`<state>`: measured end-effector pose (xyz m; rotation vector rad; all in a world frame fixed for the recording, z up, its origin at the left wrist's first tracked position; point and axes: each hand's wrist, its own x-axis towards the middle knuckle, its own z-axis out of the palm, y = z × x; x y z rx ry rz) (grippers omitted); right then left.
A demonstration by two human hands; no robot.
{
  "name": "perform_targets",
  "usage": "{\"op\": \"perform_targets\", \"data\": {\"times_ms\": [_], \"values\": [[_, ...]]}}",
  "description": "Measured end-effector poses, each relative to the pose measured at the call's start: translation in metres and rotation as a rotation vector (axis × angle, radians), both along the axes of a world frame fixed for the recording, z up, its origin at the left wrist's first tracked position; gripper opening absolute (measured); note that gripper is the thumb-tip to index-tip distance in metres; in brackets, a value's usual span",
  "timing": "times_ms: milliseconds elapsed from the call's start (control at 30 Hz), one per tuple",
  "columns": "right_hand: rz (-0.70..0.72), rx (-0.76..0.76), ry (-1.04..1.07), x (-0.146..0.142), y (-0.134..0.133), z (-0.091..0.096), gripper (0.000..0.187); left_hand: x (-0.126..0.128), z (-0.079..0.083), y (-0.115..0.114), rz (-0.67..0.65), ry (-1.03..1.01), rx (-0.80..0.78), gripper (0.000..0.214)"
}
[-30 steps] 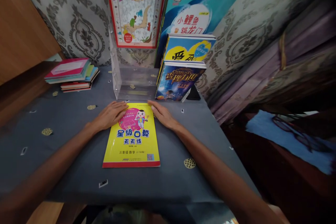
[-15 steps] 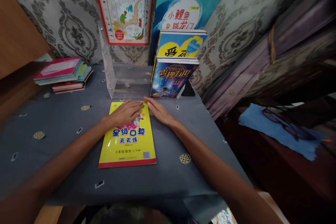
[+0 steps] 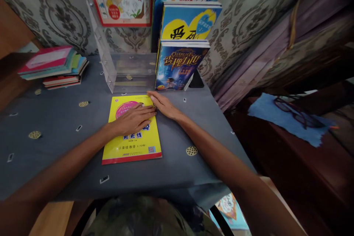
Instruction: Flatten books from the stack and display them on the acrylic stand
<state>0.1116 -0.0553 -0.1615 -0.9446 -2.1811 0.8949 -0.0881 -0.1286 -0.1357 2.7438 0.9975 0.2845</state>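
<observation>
A yellow exercise book (image 3: 129, 153) with a red bottom strip lies closed and face up on the table. My left hand (image 3: 134, 120) rests flat across its cover, fingers stretched to the right, hiding part of the blue title and the picture. At the book's upper right corner is my right hand (image 3: 164, 106), its fingers extended and touching or nearly touching that edge. Neither hand grips anything. Just behind the book stands a clear acrylic book rack (image 3: 132, 87), its right side filled with upright books such as a dark blue storybook (image 3: 179, 66).
A stack of books (image 3: 52, 62) lies at the back left of the patterned grey tablecloth (image 3: 61, 110). A red-framed picture book (image 3: 124, 22) stands in the rack. Behind the rack's right side is a black phone (image 3: 197, 80). Glasses (image 3: 301, 112) rest on a blue cloth (image 3: 265, 112) to the right.
My left hand has slid down the cover and to the right, uncovering the pink oval and covering more of the title. My right hand stays by the upper right corner. The view has tilted downward.
</observation>
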Motion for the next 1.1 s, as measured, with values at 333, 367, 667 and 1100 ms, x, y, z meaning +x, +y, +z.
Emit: {"op": "perform_targets", "data": {"times_ms": [333, 367, 667, 1100], "values": [[0.015, 0.034, -0.005, 0.001, 0.000, -0.001, 0.060, 0.004, 0.006, -0.044, -0.124, -0.006, -0.083, 0.046], [0.017, 0.034, -0.006, 0.001, 0.000, -0.001, 0.060, 0.005, 0.006, -0.048, -0.135, -0.014, -0.090, 0.046], [0.014, 0.019, -0.023, 0.001, -0.001, 0.000, 0.058, 0.012, 0.009, -0.088, -0.250, -0.077, -0.126, 0.044], [-0.017, 0.086, -0.134, -0.002, -0.008, -0.004, 0.058, 0.012, 0.007, -0.093, -0.237, -0.027, -0.114, 0.047]]}}
